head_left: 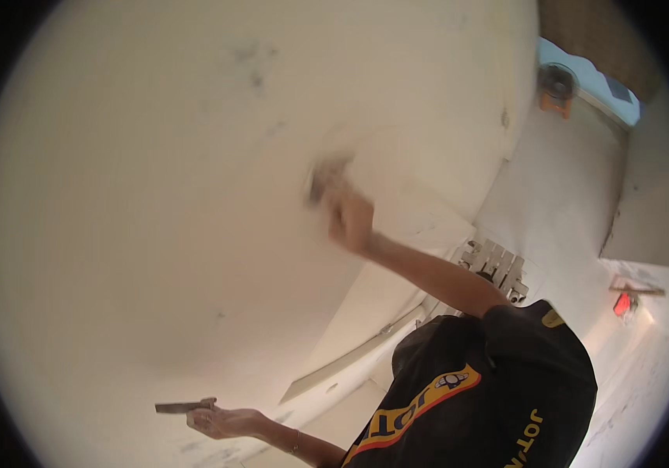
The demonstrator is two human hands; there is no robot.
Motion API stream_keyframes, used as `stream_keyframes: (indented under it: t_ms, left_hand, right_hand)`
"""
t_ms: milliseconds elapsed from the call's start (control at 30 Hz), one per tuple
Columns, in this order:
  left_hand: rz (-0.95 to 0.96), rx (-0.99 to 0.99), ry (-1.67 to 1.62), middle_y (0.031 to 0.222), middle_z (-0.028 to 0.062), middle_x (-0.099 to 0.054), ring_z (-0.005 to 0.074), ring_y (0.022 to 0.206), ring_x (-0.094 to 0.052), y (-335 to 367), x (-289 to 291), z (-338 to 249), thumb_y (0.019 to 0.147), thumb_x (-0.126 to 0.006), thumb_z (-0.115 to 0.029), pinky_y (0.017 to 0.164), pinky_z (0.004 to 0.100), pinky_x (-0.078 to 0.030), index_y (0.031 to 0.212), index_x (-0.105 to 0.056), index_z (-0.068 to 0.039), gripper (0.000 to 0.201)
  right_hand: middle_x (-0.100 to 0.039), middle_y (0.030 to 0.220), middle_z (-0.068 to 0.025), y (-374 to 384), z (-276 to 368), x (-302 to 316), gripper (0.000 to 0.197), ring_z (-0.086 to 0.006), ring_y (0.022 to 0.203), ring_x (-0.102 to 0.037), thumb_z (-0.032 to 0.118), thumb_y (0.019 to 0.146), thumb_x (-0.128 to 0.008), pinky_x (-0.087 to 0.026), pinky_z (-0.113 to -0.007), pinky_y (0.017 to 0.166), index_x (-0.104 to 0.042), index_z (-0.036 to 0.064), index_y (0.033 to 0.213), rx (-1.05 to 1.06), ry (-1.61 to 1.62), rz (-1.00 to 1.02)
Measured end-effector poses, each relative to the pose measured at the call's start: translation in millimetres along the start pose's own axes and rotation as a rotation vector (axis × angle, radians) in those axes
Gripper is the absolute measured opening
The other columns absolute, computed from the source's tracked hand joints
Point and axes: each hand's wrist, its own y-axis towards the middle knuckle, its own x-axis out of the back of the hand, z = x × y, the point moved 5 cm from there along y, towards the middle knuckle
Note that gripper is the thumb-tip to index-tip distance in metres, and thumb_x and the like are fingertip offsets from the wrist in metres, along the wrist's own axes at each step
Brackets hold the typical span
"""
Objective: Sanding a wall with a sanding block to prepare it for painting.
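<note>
My right hand (350,221) is raised and closed round a flat tool that looks like a putty knife (325,178), smeared by motion. The tool is at the pale wall (194,218), which has grey smudges; whether its edge touches cannot be told. Lower down on the left, my left hand (224,422) grips a second putty knife (182,407), seen nearly edge-on, its dark flat blade pointing left. Part of its handle is hidden by the fingers. My arms reach out from a black short-sleeved shirt with a yellow and red band.
Beside my right forearm stands a pale slatted object (497,265), partly hidden by the arm. A round dark device on an orange base (557,90) is at the far right. A small red item (624,304) lies near a bright light. The pale floor (553,175) runs along the wall.
</note>
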Motion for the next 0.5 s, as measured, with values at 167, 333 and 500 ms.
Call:
stream_keyframes:
  t_ms: [167, 333, 500]
  left_hand:
    - [-0.026, -0.130, 0.293, 0.079, 0.0056, -0.039, 0.0176, 0.077, -0.044, 2, 60, -2, 0.098, -0.047, -0.029, 0.073, 0.0353, -0.039, 0.086, -0.049, -0.003, 0.029]
    - [-0.132, -0.079, 0.278, 0.079, 0.0053, -0.038, 0.0182, 0.073, -0.044, 12, 65, 2, 0.100, -0.043, -0.032, 0.073, 0.0352, -0.039, 0.078, -0.045, -0.002, 0.038]
    - [-0.064, -0.100, 0.272, 0.078, 0.0072, -0.044, 0.0198, 0.077, -0.047, 16, 88, 31, 0.099, -0.044, -0.032, 0.076, 0.0364, -0.043, 0.086, -0.049, -0.001, 0.034]
  right_hand:
    - [-0.070, 0.101, -0.0104, -17, -22, 29, 0.020, -0.0259, 0.097, -0.067, -0.010, 0.077, -0.053, -0.053, -0.034, 0.085, -0.061, 0.0039, 0.089, 0.301, 0.277, 0.134]
    - [-0.067, 0.092, -0.0102, 50, 48, -36, 0.029, -0.0278, 0.085, -0.068, -0.010, 0.068, -0.054, -0.055, -0.034, 0.070, -0.059, 0.0070, 0.091, -0.174, 0.070, 0.009]
    - [-0.069, 0.102, -0.0129, -61, 54, -23, 0.027, -0.0268, 0.100, -0.066, -0.013, 0.068, -0.054, -0.052, -0.041, 0.090, -0.062, 0.0057, 0.086, 0.347, 0.251, 0.491]
